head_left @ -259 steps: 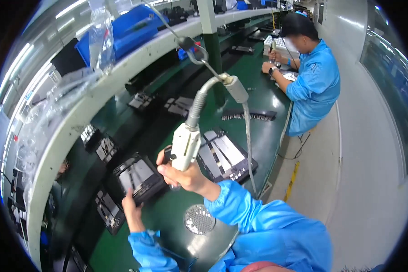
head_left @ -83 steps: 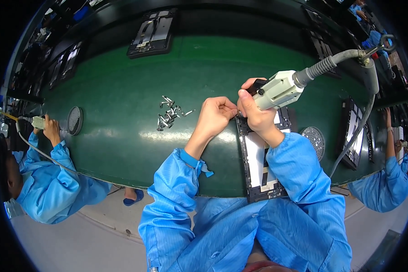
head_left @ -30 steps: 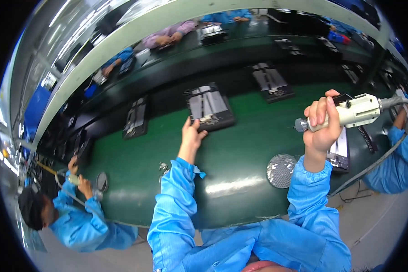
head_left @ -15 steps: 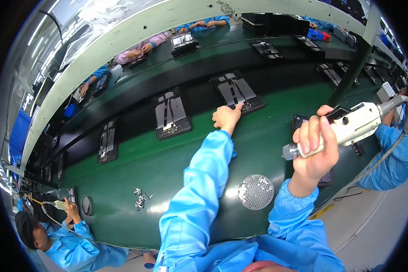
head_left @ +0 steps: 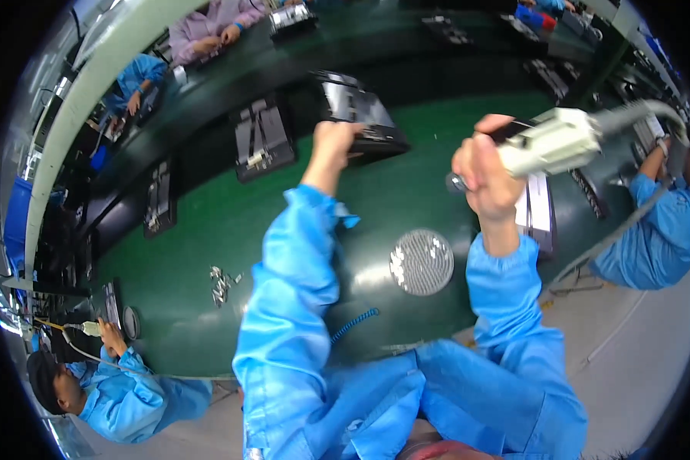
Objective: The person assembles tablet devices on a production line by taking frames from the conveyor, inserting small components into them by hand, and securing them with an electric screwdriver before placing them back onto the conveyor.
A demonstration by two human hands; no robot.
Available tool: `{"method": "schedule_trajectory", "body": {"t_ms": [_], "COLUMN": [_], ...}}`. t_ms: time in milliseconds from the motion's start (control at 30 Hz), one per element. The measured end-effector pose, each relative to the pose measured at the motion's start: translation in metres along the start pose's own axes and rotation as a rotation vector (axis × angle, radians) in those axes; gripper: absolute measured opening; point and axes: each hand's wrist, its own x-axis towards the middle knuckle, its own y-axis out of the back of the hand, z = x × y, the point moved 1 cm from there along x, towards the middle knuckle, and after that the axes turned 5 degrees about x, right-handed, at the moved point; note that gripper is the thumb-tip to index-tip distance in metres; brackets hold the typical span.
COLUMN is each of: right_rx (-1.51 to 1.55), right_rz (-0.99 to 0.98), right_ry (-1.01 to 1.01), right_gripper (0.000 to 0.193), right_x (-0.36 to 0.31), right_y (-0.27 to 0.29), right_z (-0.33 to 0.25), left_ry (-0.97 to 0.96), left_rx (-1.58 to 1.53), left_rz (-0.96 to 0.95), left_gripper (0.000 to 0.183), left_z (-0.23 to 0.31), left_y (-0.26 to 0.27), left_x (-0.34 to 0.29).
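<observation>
My left hand (head_left: 330, 152) grips the near left edge of an opened tablet (head_left: 366, 116), thumb on top. The tablet has a dark frame and grey inner plates, sits tilted and is blurred by motion. My right hand (head_left: 489, 172) is closed around a cream electric screwdriver (head_left: 556, 144), held above the bench with its tip pointing left and a thick grey cable at its rear. Under my right wrist lies another device (head_left: 537, 211) with a pale surface, partly hidden. Left of the gripped tablet lies a similar opened tablet (head_left: 264, 139).
On the green bench (head_left: 284, 218) are a round tray (head_left: 422, 262) of small shiny pieces, a heap of small metal parts (head_left: 221, 285) and a blue coiled cord (head_left: 355, 325). A further tablet (head_left: 159, 198) lies left. Co-workers sit at the left, right and far side.
The view has shifted, so most things appear higher. My left hand has taken hold of the tablet's edge and tilted it. The screwdriver stays in my right hand. The coiled cord has come into view.
</observation>
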Motion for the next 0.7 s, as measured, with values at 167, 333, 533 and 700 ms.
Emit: {"method": "schedule_trajectory", "body": {"t_ms": [167,333,533,700], "right_rx": [-0.130,-0.195,-0.208,-0.228], "right_rz": [-0.025,-0.096,0.022,0.042], "right_ry": [-0.191,-0.323,-0.297,-0.242], "right_gripper": [0.016,0.018,0.016,0.016], "right_x": [-0.065,-0.094,-0.109,-0.106], "right_y": [0.052,0.049,0.055,0.058], "right_z": [0.036,0.037,0.051,0.056], "left_ry": [-0.081,-0.084,-0.118,-0.318], "left_rx": [-0.021,-0.091,0.100,0.422], "left_rz": [-0.033,0.065,0.060,0.256], "left_gripper": [0.047,0.082,0.075,0.068], "left_z": [-0.046,-0.094,-0.140,-0.158], "left_y": [0.119,0.149,0.147,0.137], "left_x": [-0.116,-0.256,-0.320,-0.337]}}
